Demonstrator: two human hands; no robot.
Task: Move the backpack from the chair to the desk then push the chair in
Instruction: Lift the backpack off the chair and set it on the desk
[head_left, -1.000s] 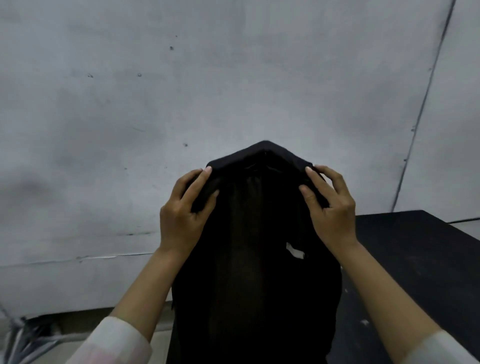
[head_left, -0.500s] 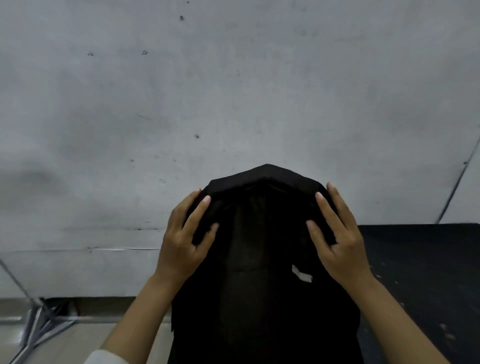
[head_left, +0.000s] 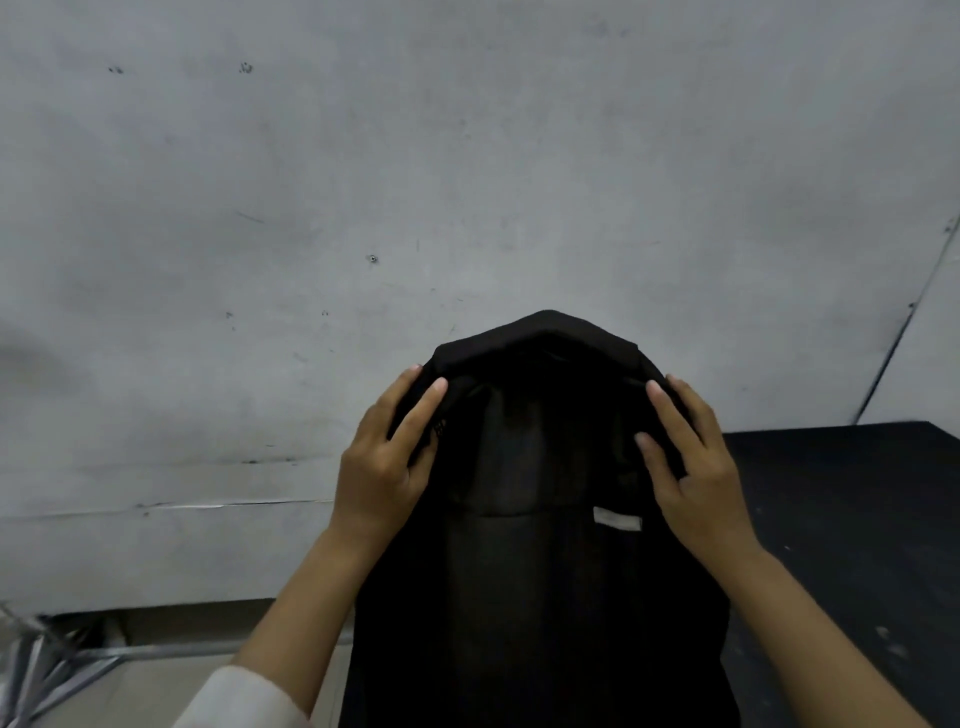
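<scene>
black backpack (head_left: 540, 571) upright, small white label (head_left: 617, 518).

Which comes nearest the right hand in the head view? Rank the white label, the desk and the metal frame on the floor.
1. White label, on the backpack beside the right hand.
2. Desk, to its right.
3. Metal frame, far lower left.

Dim, flat indoor light, slightly soft picture.
The black backpack (head_left: 540, 519) loses detail in shadow; wide-angle bending shows at the edges.
</scene>
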